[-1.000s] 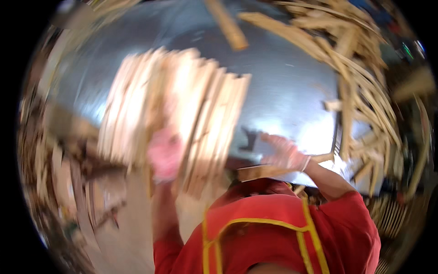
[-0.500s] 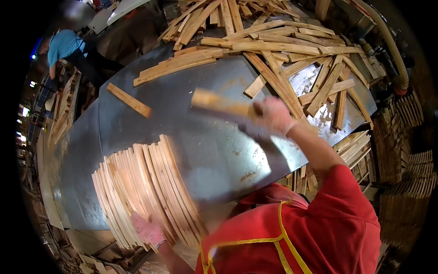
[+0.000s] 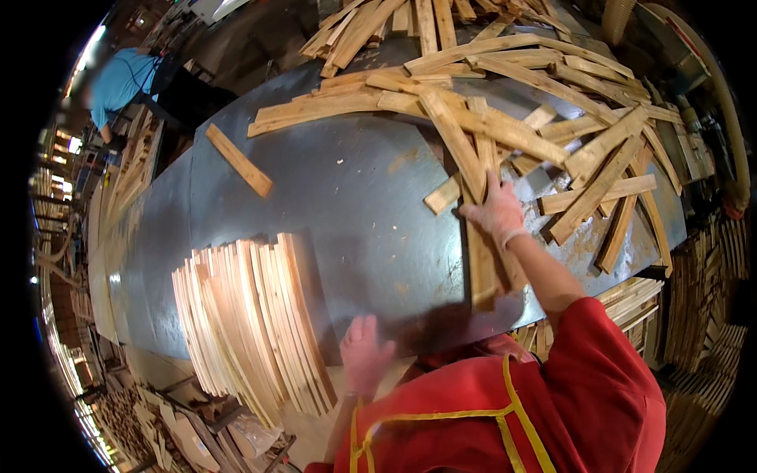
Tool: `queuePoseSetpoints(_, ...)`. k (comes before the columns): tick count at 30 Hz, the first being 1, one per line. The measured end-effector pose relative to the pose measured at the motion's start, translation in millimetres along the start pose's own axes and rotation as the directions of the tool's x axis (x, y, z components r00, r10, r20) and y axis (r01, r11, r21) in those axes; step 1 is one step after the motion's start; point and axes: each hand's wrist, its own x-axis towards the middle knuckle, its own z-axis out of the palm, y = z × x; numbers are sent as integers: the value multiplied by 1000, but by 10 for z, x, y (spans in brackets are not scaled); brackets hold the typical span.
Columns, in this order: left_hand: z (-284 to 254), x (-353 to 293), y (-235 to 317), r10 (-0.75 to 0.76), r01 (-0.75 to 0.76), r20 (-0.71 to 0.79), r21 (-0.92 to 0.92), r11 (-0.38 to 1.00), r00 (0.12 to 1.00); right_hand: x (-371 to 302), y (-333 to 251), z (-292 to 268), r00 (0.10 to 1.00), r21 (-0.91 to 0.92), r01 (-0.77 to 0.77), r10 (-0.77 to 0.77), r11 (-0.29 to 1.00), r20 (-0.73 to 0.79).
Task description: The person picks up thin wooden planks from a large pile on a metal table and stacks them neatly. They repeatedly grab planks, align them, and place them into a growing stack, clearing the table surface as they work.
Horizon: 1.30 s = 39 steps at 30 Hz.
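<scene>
My right hand (image 3: 498, 211), in a pale glove, is at the loose pile on the right. Its thumb and fingers straddle a wooden slat (image 3: 480, 264) that slants toward the table's near edge; the palm hides part of it. My left hand (image 3: 367, 356), also gloved and slightly blurred, hovers by the near edge with its thumb apart and nothing in it. To its left, a row of pale wooden slats (image 3: 252, 315) stands packed side by side, their near ends reaching past the edge.
A jumbled heap of wooden slats (image 3: 520, 75) covers the far and right parts of the grey metal table (image 3: 355, 213). One single slat (image 3: 239, 160) lies apart at left. A person in a blue shirt (image 3: 126, 83) bends over at far left. Stacked wood (image 3: 714, 315) stands at right.
My right hand, which was swinging a slat over the table, has come to the loose pile at right. My left hand has left the packed row and moved right. The view has shifted slightly.
</scene>
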Motion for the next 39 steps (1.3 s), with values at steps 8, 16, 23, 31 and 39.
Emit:
queuePoseSetpoints(8, -26, 361, 334, 137, -154, -79, -275, 949, 987, -1301, -165, 491, 922, 310, 101, -206, 945, 326)
queuePoseSetpoints(16, -237, 740, -102, -302, 146, 116, -986, 80, 946, -1992, -1051, 641, 649, 570, 322, -614, 756, 449)
queuePoseSetpoints(23, -222, 344, -1155, -217, 314, -354, 246, 917, 910, -97, -482, 104, 809, -522, 498, -588, 692, -8)
queuePoseSetpoints(31, -64, 295, -1042, -73, 185, -327, 329, 926, 942, 83, -655, -407, 876, -455, 482, -397, 749, 275)
queuePoseSetpoints(39, 109, 433, 586, -48, 26, 118, 186, 982, 992, 221, -78, -85, 939, 721, -155, -125, 676, 319)
